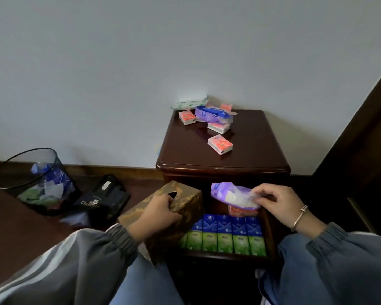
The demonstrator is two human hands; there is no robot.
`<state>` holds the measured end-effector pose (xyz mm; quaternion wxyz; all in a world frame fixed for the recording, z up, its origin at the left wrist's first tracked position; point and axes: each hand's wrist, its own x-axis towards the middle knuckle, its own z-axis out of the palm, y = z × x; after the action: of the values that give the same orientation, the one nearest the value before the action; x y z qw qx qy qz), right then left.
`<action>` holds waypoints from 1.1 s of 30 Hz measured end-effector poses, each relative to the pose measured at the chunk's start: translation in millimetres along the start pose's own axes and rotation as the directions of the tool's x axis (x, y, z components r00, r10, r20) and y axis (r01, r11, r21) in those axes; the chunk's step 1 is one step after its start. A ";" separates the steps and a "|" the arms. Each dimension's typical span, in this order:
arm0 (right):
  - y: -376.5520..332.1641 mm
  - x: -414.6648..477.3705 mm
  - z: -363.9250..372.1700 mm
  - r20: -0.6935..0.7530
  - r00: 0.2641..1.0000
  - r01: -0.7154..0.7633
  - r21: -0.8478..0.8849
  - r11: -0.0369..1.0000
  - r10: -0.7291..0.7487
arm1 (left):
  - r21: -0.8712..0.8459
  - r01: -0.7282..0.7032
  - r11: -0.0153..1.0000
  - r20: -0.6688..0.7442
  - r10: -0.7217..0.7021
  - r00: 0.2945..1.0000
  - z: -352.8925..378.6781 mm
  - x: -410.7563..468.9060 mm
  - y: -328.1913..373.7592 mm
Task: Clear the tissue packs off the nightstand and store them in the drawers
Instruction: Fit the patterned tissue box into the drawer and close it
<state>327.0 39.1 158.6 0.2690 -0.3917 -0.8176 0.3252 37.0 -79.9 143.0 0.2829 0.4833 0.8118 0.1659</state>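
A dark wooden nightstand [251, 150] stands against the wall with its top drawer [266, 230] pulled open. My left hand [156, 214] grips a brown patterned tissue box [185, 203] at the drawer's left edge. My right hand [273, 201] pinches a purple soft tissue pack [227, 192] over the back of the drawer. Inside, a row of blue-and-green packs [224, 236] fills the front and an orange pack [240, 211] lies behind them. On top remain several orange packs [220, 144], a purple pack [209, 114] and a green-white pack [188, 104].
A black mesh waste bin [34, 179] with crumpled wrappers stands on the floor at left. Beside it lies a black tissue holder [103, 197]. A dark wooden frame [361, 139] rises at the right. My knees in jeans fill the foreground.
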 end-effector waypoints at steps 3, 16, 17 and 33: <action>14.5 -13.1 10.2 0.000 0.999 -0.036 -0.044 0.998 0.036 | 0.052 0.024 0.998 -0.003 -0.024 1.000 26.1 9.4 18.4; 51.3 -33.6 13.8 -0.086 0.973 -0.216 -0.021 0.976 0.213 | 0.237 -0.048 0.970 0.133 0.017 0.991 108.5 24.6 28.8; 53.3 -34.0 13.8 -0.090 0.971 -0.224 -0.011 0.975 0.222 | 0.258 -0.101 0.961 0.162 0.060 0.985 105.4 19.4 24.6; 76.4 -26.0 38.5 -0.097 0.957 -0.266 0.086 0.960 0.274 | 0.478 -0.498 0.724 0.317 0.387 0.866 64.5 -8.4 -26.0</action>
<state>350.1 42.3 72.3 0.2796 -0.5068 -0.7284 0.3666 62.1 -100.0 80.7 0.1636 0.7371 0.6532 -0.0569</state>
